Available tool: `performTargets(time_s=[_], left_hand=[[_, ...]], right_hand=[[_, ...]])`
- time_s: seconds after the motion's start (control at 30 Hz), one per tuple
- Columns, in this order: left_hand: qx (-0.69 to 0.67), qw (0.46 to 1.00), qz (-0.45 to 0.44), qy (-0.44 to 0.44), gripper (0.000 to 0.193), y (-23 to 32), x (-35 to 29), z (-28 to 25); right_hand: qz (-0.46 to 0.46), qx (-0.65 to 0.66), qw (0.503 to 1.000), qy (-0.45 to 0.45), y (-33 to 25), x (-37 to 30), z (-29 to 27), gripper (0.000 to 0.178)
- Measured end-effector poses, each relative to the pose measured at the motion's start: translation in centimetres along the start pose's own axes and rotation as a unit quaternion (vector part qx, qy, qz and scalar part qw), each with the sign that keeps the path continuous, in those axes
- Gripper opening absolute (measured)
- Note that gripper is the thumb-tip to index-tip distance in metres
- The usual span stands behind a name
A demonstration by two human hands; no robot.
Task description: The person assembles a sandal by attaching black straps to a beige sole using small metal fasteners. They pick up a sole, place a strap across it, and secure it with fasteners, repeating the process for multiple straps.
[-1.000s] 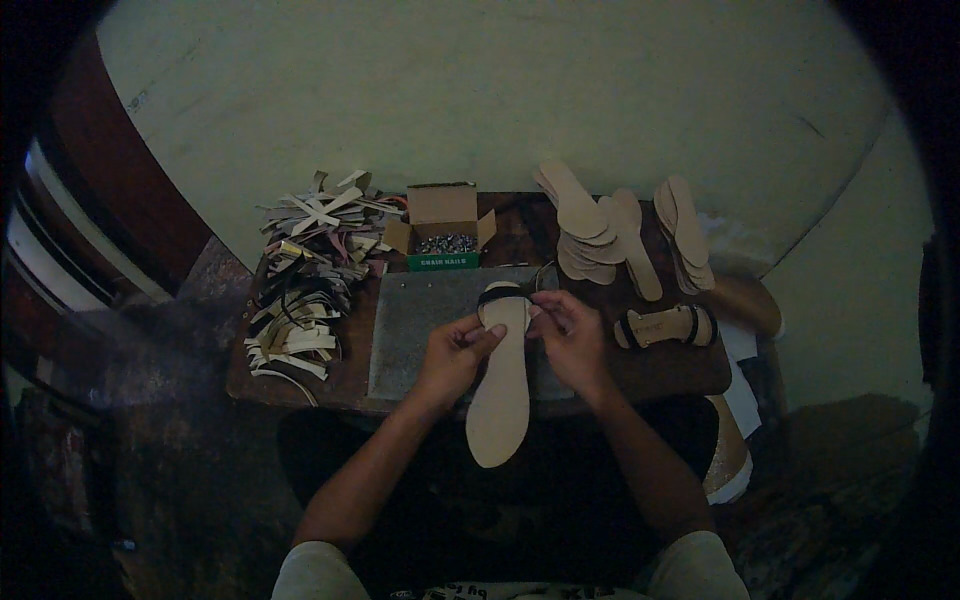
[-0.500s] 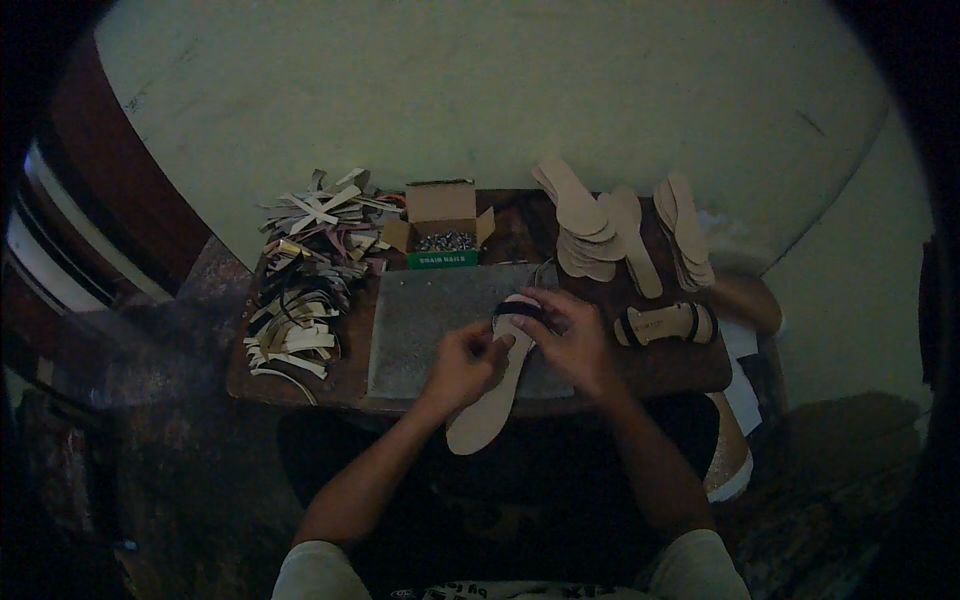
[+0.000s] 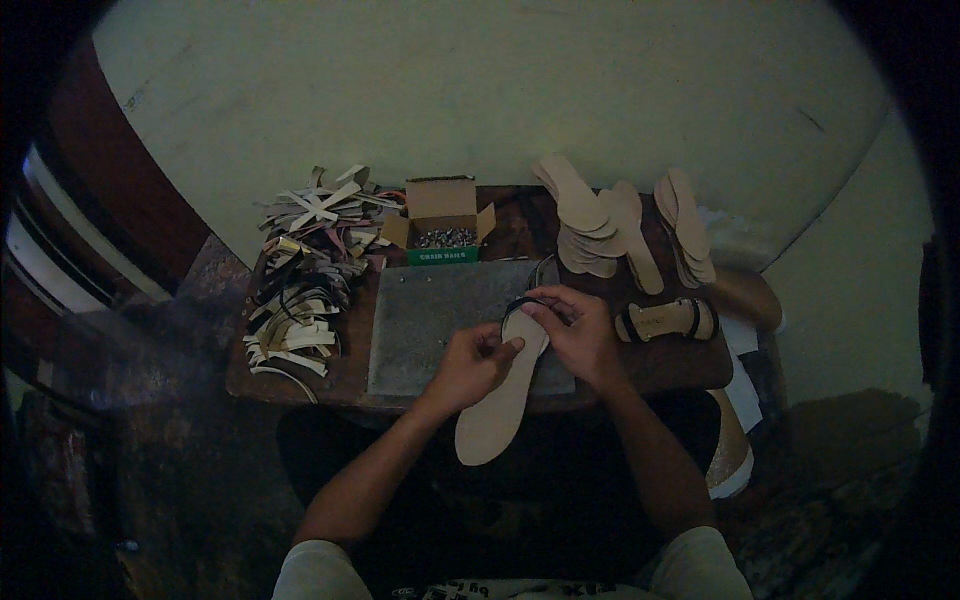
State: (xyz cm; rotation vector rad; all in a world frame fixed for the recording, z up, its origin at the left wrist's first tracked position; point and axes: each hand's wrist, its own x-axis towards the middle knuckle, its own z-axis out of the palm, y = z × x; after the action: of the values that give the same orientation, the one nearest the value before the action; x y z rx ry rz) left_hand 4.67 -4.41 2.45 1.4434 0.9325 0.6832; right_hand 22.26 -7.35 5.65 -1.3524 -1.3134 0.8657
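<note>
Head view: tan sole (image 3: 495, 410) held aslant, far end over the grey slab (image 3: 425, 325), near end out past the near edge of the worktop (image 3: 660, 375). Left hand (image 3: 472, 370) grips its left side, thumb on the upper face; right hand (image 3: 578, 335) pinches the far end, where a dark strap (image 3: 520, 300) arches round the edge. What passes beneath the sole is hidden. Main risk, I judge: the strap sliding askew or springing loose, since no fastening shows and finger pressure seems to hold it. Uneven pull between the hands could seat it crooked or bend the sole. A slack left grip might let the overhanging near end tip down. Lesser hazard: the open box (image 3: 443, 257) of nails (image 3: 445, 238), just beyond the slab's far edge; a careless knock might spill them.
</note>
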Motion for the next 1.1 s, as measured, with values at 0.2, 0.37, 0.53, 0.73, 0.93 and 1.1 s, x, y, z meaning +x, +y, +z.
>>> performTargets(time_s=[0.2, 0.37, 0.53, 0.73, 0.93, 1.1], left_hand=[[0.011, 0.999, -0.034, -0.014, 0.022, 1.4, -0.4, -0.2], [-0.030, 0.998, -0.049, -0.017, 0.023, 1.3, -0.4, -0.2], [-0.014, 0.996, -0.070, 0.044, 0.021, -0.3, 0.3, -0.4], [-0.255, 0.959, -0.105, 0.061, 0.018, 0.7, 0.6, -1.6], [-0.266, 0.959, -0.090, 0.049, 0.023, -0.9, 1.1, -1.5], [-0.283, 0.955, -0.070, 0.063, 0.023, 0.0, 0.8, -0.7]], right_hand=[[-0.015, -0.016, 1.000, 0.008, 0.5, 0.1, 0.1, 0.021], [-0.009, -0.019, 1.000, 0.017, 0.2, -0.1, 0.4, 0.023], [-0.046, 0.001, 0.997, 0.062, 1.3, 0.5, 1.0, 0.028], [0.102, 0.085, 0.987, -0.085, 1.6, 0.2, 0.4, 0.027], [0.128, 0.129, 0.982, -0.054, 2.2, 0.1, 1.3, 0.024], [0.076, 0.098, 0.992, -0.011, 2.2, -0.2, 1.4, 0.019]])
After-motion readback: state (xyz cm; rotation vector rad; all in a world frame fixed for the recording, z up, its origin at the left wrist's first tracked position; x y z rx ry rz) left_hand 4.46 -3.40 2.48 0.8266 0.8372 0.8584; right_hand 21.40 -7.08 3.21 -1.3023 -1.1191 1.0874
